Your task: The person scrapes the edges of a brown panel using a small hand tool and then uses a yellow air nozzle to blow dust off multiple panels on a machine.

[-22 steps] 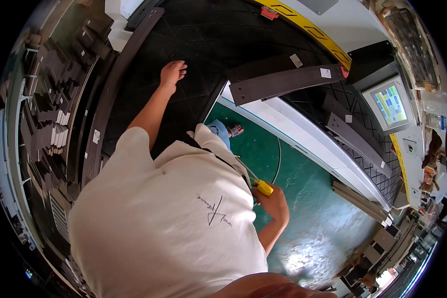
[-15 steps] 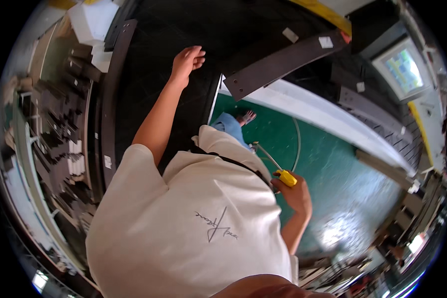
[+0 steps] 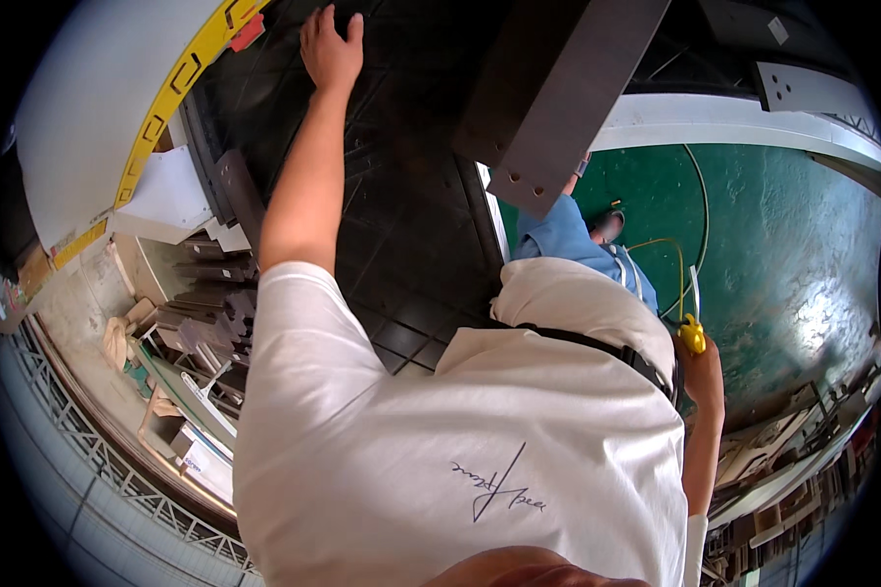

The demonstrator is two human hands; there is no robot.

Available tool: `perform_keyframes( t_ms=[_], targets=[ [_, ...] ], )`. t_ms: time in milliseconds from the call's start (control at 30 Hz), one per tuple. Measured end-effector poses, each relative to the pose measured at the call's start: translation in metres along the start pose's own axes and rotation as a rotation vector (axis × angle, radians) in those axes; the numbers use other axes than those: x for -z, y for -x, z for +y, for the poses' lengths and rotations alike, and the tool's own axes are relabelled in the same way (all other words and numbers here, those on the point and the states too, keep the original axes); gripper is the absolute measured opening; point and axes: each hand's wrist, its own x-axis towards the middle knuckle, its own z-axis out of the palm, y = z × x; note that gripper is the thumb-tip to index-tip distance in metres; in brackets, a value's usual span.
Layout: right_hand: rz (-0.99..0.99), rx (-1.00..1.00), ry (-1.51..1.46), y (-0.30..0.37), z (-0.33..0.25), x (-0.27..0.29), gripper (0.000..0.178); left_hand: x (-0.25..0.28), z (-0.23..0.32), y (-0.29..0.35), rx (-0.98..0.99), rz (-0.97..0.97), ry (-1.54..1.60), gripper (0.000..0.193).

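Note:
My left arm stretches far forward over a black surface (image 3: 401,235) marked with lines. At its end my left hand (image 3: 333,54) is open, fingers and thumb apart, holding nothing. Low at my right side, my right hand (image 3: 700,377) is closed around a yellow-handled tool (image 3: 692,336). A thin pale stem sticks up from this tool; its exact kind is unclear. To the right of my left hand, a long dark brown beam (image 3: 582,108) with several holes juts toward me. Its near end hides part of my leg, and neither hand touches it.
A thin hose (image 3: 704,205) lies along the green floor (image 3: 773,235) by my right side. A white ledge (image 3: 715,122) crosses beyond it. At left stand a yellow-edged white panel (image 3: 98,108) and stacked dark pieces (image 3: 210,318). More material (image 3: 773,509) lies lower right.
The view has swung round, and the beam now looks larger and nearer. My left hand has reached farther forward and its fingers have spread. My right hand still grips the yellow-handled tool, lower at my side.

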Motion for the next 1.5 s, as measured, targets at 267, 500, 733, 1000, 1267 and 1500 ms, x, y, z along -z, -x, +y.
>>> perform_keyframes(
  t_ms=[267,500,733,1000,1267,1500],
  targets=[
    [-0.333,-0.045,-1.048,0.057,-0.032,0.062,0.045,-0.038,-0.050,-0.099,0.155,-0.242,-0.244,0.083],
    [-0.570,0.050,-1.670,0.021,-0.040,-0.003,0.092,-0.026,0.004,-0.076,0.307,-0.340,-0.316,0.087],
    [-0.497,0.275,-1.304,-0.040,-0.099,0.000,0.081,0.049,0.067,0.058,0.137,-0.103,-0.179,0.060],
    [-1.048,0.350,-0.754,-0.040,-0.266,-0.027,0.061,0.175,0.048,0.204,0.396,-0.232,-0.232,0.079],
    [-0.826,0.613,-0.183,-0.016,-0.338,-0.069,0.037,0.189,-0.011,0.184,0.532,-0.295,-0.131,0.092],
    [-1.103,0.288,-0.637,-0.033,-0.291,-0.050,0.055,0.180,-0.047,0.102,0.413,-0.393,-0.328,0.074]
  ],
)
